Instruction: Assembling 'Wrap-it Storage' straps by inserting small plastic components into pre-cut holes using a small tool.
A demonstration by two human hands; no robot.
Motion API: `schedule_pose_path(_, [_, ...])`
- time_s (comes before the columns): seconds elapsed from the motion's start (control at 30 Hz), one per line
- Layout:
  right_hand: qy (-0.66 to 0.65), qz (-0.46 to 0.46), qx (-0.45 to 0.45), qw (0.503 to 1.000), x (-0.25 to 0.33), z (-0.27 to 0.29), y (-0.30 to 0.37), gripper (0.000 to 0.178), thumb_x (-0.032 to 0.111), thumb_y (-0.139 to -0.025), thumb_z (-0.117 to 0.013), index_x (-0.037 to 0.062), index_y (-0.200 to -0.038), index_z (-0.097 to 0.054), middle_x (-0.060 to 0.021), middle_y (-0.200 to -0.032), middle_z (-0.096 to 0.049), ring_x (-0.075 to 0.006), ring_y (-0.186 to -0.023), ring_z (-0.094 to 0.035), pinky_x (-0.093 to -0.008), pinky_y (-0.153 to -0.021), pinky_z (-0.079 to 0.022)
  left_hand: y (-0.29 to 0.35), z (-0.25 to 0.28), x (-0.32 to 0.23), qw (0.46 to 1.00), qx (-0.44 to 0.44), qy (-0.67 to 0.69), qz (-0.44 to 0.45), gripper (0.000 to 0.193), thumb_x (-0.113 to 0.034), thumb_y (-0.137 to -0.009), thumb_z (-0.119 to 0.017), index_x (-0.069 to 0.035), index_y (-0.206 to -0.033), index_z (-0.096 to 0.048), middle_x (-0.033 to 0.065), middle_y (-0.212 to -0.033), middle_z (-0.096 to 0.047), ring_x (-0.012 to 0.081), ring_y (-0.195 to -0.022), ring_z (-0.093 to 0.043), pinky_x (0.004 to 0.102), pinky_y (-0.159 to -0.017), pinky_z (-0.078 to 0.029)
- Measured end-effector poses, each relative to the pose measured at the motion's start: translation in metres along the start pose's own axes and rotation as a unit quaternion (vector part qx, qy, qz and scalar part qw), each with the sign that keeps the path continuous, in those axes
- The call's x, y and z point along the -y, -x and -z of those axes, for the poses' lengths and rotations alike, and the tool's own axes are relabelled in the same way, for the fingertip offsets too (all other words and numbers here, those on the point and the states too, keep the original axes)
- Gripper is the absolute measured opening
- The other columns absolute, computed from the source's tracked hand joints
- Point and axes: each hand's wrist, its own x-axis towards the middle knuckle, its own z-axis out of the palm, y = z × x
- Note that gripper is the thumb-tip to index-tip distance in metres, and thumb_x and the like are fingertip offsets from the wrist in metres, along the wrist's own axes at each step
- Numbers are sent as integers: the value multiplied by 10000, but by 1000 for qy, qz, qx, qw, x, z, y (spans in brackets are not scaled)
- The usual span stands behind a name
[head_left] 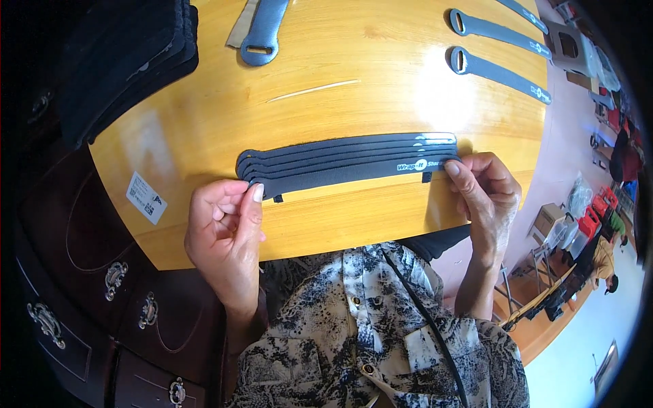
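Observation:
Several black fabric storage straps [347, 168] lie in a fanned row across the near part of the table, overlapping so each upper edge shows. The front strap has a white printed mark near its right end. At the row's left end my left hand [228, 231] is closed, thumb and forefinger pinching the front strap's tip. My right hand [484, 197] pinches the right end, thumb on top and fingers partly behind. Two small dark tabs, one a black tab [426, 177], poke out below the front strap.
The yellow wooden table [340, 231] carries a dark fabric stack [136, 68] far left, a looped strap [262, 41] at the back and more loose straps [503, 73] far right. A thin pale strip [313, 90] and a white label [146, 198] lie on it. Dark drawers [156, 353] stand left.

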Motion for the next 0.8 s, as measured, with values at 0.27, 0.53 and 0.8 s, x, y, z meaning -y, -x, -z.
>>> schedule_pose_path(0.27, [0, 12, 0, 1000, -3, -3, 0, 138, 108, -815, -734, 21, -821, -627, 22, -634, -595, -1, -503, -460, -150, -450, -340, 0, 1, 1, 1000, 1, 1, 5, 136, 6, -828, -676, -23, -909, -571, 13, -721, -585, 21, -563, -493, 172, -438, -407])
schedule_pose_path(0.53, [13, -17, 17, 1000, 9, -5, -8, 150, 98, -826, -716, 56, -841, -573, 31, -523, -514, -5, -406, -416, -159, -365, -292, -1, 3, -2, 1000, 27, 7, -6, 115, 34, -842, -647, -27, -889, -561, -24, -694, -523, 17, -569, -443, 163, -487, -347])
schedule_pose_path(0.8, [35, -11, 70, 997, 8, 5, -24, 172, 130, -808, -738, 74, -801, -576, 53, -532, -516, 1, -401, -423, -150, -336, -277, -8, 2, -3, 997, 55, -47, -21, 64, 25, -855, -631, -14, -880, -588, -42, -643, -468, 27, -572, -395, 180, -522, -339])
